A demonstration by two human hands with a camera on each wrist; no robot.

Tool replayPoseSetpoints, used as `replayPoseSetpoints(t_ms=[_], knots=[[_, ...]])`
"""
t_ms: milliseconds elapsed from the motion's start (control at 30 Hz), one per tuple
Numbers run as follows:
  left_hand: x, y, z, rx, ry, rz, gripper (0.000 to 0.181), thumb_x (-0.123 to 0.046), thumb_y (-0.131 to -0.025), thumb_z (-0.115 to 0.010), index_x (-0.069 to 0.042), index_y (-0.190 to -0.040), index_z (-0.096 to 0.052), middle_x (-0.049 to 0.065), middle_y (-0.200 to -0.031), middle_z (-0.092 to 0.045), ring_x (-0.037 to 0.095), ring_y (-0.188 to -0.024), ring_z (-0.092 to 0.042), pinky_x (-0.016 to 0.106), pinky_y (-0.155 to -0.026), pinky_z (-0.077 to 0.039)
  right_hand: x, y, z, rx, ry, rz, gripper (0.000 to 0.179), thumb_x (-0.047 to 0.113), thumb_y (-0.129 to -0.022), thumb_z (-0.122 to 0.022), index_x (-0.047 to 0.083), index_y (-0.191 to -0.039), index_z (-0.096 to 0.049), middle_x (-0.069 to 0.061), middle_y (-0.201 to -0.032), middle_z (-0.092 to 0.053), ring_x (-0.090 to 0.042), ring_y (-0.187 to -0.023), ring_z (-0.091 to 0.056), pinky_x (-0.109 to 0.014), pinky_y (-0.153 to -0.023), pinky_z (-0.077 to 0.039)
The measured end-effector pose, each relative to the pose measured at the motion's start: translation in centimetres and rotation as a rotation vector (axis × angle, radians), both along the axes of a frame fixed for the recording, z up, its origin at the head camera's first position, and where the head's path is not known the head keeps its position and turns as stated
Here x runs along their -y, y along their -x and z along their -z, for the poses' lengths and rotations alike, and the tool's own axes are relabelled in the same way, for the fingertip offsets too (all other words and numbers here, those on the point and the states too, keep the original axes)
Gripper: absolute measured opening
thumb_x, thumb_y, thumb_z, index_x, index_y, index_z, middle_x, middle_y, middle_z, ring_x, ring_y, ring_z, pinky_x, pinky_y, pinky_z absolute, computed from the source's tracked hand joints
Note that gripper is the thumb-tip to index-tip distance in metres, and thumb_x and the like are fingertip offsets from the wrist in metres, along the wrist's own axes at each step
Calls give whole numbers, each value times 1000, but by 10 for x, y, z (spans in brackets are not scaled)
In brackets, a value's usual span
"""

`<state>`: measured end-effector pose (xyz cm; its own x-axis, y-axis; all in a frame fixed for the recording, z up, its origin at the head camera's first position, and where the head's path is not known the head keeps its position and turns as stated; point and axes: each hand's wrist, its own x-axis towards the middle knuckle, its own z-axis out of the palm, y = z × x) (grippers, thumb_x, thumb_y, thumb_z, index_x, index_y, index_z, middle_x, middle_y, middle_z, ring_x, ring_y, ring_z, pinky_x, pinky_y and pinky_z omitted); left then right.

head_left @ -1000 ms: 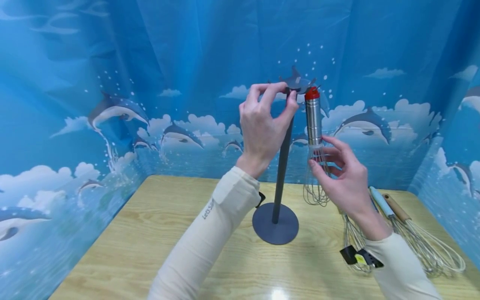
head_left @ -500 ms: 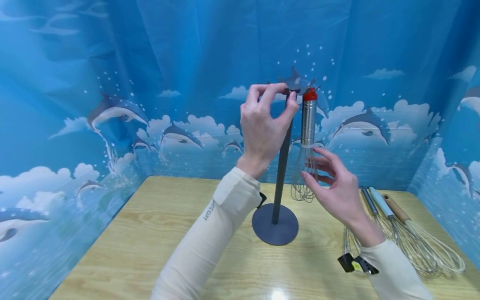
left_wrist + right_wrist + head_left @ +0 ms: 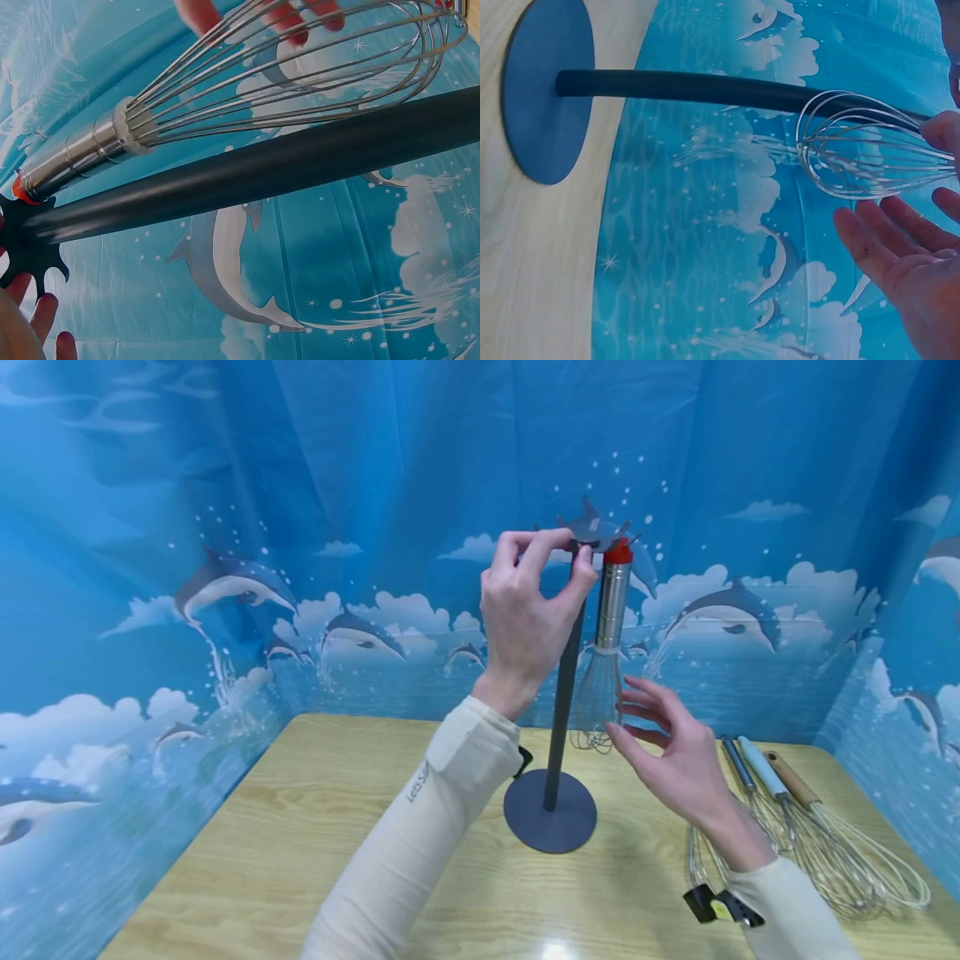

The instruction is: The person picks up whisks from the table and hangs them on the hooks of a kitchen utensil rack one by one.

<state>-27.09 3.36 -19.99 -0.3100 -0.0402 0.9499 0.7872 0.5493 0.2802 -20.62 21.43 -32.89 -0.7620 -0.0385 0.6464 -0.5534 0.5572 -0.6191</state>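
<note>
A dark metal stand rises from a round base, with several curved hooks spread around its top. My left hand pinches that top between thumb and fingers. From a hook on the right hangs a whisk with a steel handle, red end cap and wire loops pointing down. It tilts, its loops swung toward the pole. My right hand is just right of the loops, fingers parted and lightly bent. In the right wrist view its fingertips lie right below the wires, not wrapped round them.
On the wooden table at the right lie more whisks: one with a light blue handle, one with a wooden handle and one with a dark handle. Another is partly covered by the right forearm. A dolphin-printed curtain stands behind.
The hanging whisk has swung left toward the pole, its loops moving most. My right hand has shifted left and down, its fingers drawing off the wires. The left hand stays at the stand's top.
</note>
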Motion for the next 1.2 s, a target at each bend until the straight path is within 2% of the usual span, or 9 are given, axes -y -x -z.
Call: replayPoseSetpoints(t_ms=[167,267,400,500,567,700,967,1067,1200], knots=[[1,0,1,-1,-4,5,28,-28,-98,-67,-8,-116,-73,10,-111,-66,21,-98,-64,33,-95,-48,-8,-5,9,19,-18,14,58,8,-95,-71,20,-149,-52,-14,-132,-68,14,-111,-59,-7,-86,-54],[1,1,1,-10,-7,7,28,-28,-97,-68,-7,-115,-74,10,-111,-66,21,-98,-64,33,-93,-48,-16,-9,15,40,-49,50,56,12,-96,-71,21,-148,-53,-14,-131,-69,14,-110,-60,-6,-84,-53],[0,1,2,-13,-11,9,27,-27,-97,-68,-7,-115,-74,10,-110,-66,21,-97,-64,32,-90,-48,-29,-14,22,106,-113,116,54,20,-98,-70,16,-149,-52,-16,-129,-69,-13,-111,-69,-9,-79,-55],[0,2,1,-10,-16,12,27,-27,-97,-68,-7,-114,-74,10,-110,-66,20,-95,-64,32,-87,-48,-38,-16,27,160,-181,149,56,25,-98,-70,10,-148,-51,-21,-127,-68,-34,-109,-69,-24,-77,-62],[0,2,1,-8,-21,16,27,-27,-97,-67,-7,-114,-74,10,-110,-66,20,-94,-64,31,-85,-48,-43,-16,30,182,-238,166,57,28,-97,-71,7,-147,-51,-24,-125,-68,-39,-107,-69,-36,-74,-64],[0,2,0,-5,-28,28,27,-27,-97,-67,-7,-114,-74,10,-110,-65,20,-95,-64,30,-85,-47,-53,-17,38,221,-356,193,60,31,-96,-72,3,-145,-52,-27,-123,-67,-44,-103,-69,-53,-75,-61],[0,3,0,2,-32,39,27,-26,-97,-68,-7,-114,-74,11,-111,-65,21,-95,-63,29,-85,-46,-67,-22,49,392,-522,216,73,45,-96,-69,1,-150,-46,-33,-139,-57,-54,-113,-62,-67,-84,-53],[0,3,-1,2,-31,41,27,-26,-97,-68,-6,-114,-74,11,-111,-65,21,-95,-63,29,-85,-46,-71,-23,53,432,-582,233,75,49,-95,-68,1,-150,-46,-36,-139,-54,-56,-110,-61,-68,-81,-53],[0,3,-1,-4,-28,42,27,-26,-97,-68,-6,-114,-73,11,-111,-65,21,-94,-63,28,-85,-46,-76,-25,60,468,-653,256,75,47,-94,-70,2,-149,-46,-41,-135,-54,-45,-84,-68,-57,-60,-56]])
